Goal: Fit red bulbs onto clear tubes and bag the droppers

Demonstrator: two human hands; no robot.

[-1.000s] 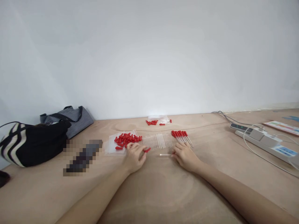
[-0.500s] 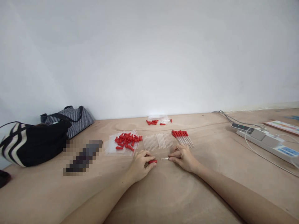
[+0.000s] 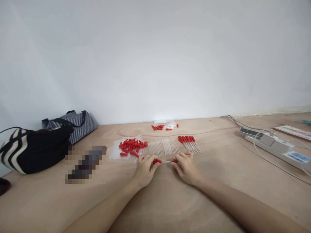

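My left hand (image 3: 146, 168) pinches a red rubber dropper bulb (image 3: 157, 161) between thumb and fingers, its open end facing right. Closed on a thin clear dropper tube (image 3: 166, 161) is my right hand (image 3: 186, 166). The tube's left tip meets the bulb's mouth or lies very close; I cannot tell whether it is inside. Beyond my hands lies a row of clear tubes (image 3: 164, 147). To its right, several droppers with red bulbs fitted (image 3: 187, 139) lie side by side. A pile of loose red bulbs (image 3: 132, 145) rests on a clear plastic bag (image 3: 114, 152) at the left.
Near the wall are more red bulbs (image 3: 158, 127) and a clear bag (image 3: 159, 122). At the left sit a black bag (image 3: 48, 147), a striped bag (image 3: 84, 127) and a pixelated dark object (image 3: 85, 165). A power strip (image 3: 286, 152) with cables stands at the right.
My hands have come closer together and slightly farther from me. The gap between the red bulb and the tube tip has closed or nearly closed.
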